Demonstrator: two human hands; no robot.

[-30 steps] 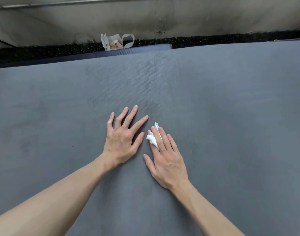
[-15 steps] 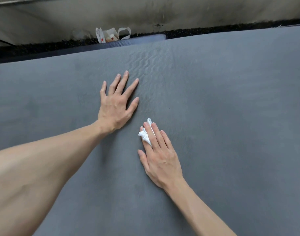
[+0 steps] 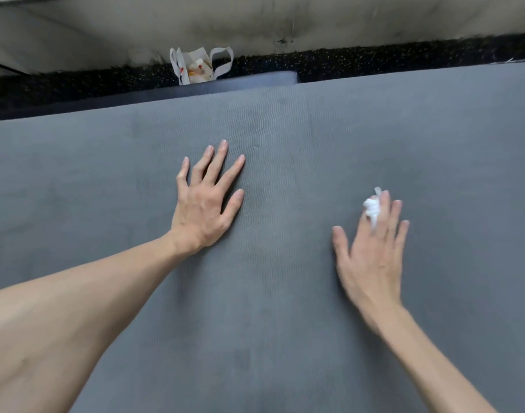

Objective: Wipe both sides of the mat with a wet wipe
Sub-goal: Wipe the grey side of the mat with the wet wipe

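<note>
A large grey mat (image 3: 285, 293) with a fine wavy texture fills most of the view. My left hand (image 3: 206, 201) lies flat on it with fingers spread, palm down, near the middle. My right hand (image 3: 371, 254) lies to the right, fingers straight, pressing a crumpled white wet wipe (image 3: 372, 208) against the mat under its fingertips. Only part of the wipe shows, beside the index finger. The right hand is slightly blurred.
Past the mat's far edge runs a strip of dark speckled floor (image 3: 374, 64) below a stained pale wall (image 3: 255, 22). A small white paper bag (image 3: 198, 67) with handles stands there. A darker blue mat edge (image 3: 225, 84) lies just behind the grey mat.
My right hand has swept the wipe to the right, away from my left hand. The left hand moved forward on the mat a second ago and now stays flat.
</note>
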